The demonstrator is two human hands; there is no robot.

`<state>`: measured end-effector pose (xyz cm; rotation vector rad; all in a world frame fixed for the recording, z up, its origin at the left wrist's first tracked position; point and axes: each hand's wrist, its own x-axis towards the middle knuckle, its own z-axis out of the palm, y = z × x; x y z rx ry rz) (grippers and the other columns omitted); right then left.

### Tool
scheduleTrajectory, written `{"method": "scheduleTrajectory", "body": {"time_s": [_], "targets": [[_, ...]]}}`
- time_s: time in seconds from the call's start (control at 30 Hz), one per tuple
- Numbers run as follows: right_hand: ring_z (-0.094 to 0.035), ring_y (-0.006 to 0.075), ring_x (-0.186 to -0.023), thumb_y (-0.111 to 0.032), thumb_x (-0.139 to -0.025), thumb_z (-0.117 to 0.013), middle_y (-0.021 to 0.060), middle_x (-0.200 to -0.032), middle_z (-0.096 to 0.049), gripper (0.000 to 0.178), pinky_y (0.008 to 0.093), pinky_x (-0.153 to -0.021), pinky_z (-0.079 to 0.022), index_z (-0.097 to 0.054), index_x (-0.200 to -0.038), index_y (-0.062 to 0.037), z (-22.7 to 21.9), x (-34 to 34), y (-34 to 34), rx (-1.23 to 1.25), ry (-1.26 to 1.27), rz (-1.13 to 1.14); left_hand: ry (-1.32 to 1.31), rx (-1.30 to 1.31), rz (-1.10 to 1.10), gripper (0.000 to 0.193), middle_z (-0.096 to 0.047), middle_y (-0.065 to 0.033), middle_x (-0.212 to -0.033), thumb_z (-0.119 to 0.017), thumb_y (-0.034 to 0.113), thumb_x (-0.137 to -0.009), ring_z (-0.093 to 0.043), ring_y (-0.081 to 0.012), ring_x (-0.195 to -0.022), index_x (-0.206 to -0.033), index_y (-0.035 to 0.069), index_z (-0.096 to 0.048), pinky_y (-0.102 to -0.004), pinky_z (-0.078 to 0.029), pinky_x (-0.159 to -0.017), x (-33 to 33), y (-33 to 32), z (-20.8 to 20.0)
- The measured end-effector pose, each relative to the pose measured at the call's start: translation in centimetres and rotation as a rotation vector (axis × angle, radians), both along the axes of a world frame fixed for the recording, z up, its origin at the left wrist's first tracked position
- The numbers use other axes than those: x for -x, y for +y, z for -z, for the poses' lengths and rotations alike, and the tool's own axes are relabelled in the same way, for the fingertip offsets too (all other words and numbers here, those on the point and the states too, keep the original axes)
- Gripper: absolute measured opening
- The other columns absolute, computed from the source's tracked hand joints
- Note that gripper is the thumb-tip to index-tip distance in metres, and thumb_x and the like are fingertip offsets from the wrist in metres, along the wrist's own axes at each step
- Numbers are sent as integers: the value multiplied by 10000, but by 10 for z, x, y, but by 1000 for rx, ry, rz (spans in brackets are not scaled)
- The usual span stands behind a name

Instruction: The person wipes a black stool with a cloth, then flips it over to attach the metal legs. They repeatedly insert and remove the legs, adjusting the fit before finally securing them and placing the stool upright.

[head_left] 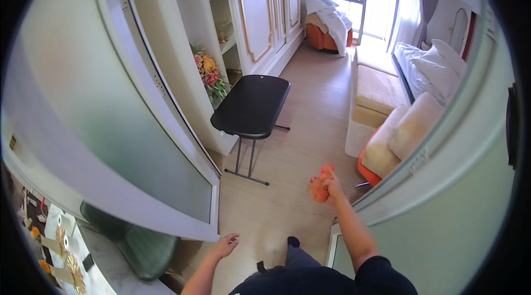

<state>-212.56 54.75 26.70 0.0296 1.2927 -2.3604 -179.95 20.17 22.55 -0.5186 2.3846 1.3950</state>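
My right hand is closed around a crumpled orange cloth, held out ahead of me over the wood floor, with part of the cloth spilling past the fingers. Lower and to the left, my left hand hangs beside the end of a sliding glass door, its fingers loosely stretched and nothing in them. Ahead of both hands stands a small black folding table on thin metal legs.
Frosted sliding door panels flank the doorway. A green chair stands lower left beside a marble-topped table. Flowers sit by shelves. On the right are an orange seat with cushions, a beige bench and a bed.
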Motion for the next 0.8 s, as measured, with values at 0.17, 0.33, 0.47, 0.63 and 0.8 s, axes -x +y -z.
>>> {"method": "scheduleTrajectory", "body": {"time_s": [0.17, 0.33, 0.47, 0.63, 0.8], "targets": [[-483, 317, -1179, 60, -675, -526, 163, -1254, -497, 627, 375, -991, -390, -468, -1292, -35, -31, 205, -125, -817, 897, 211, -308, -541, -363, 333, -633, -53, -1070, -469, 248, -939, -621, -177, -925, -1240, 112, -512, -327, -468, -789, 141, -21, 46], [-334, 402, -1283, -90, -721, -670, 160, -1399, -364, 591, 444, -1057, -302, -486, -1282, -58, -9, 341, -253, -1019, 1337, 122, -220, -818, -768, 300, -626, -69, -1079, -435, 240, -952, -615, -205, -926, -1215, 112, -503, -335, -473, -780, 295, -73, 97], [-212, 385, -1359, -348, -760, -661, 111, -1464, -294, 626, 666, -1031, -155, -473, -1327, -161, 51, 379, -344, -1440, 1497, -495, -221, -711, -1020, 368, -590, -91, -1146, -447, 270, -934, -577, -224, -1019, -1274, 130, -441, -396, -453, -797, 435, -117, 142], [-155, 376, -1383, -603, -778, -543, 51, -1492, -259, 627, 729, -995, -69, -469, -1327, -309, 133, 446, -396, -1118, 1651, -821, -109, -927, -1339, 664, -444, -127, -1338, -242, 614, -925, -473, -336, -1154, -1373, 134, -345, -557, -346, -954, 600, -144, 178], [-348, 329, -1293, -443, -806, -545, 51, -1352, -455, 452, 696, -984, -169, -566, -1185, -198, 105, 570, -464, -1628, 1554, -1117, 388, -705, -1792, 800, -417, -110, -1381, -162, 663, -907, -404, -292, -1252, -1376, 44, -352, -388, -313, -1053, 664, -148, 197]]}}
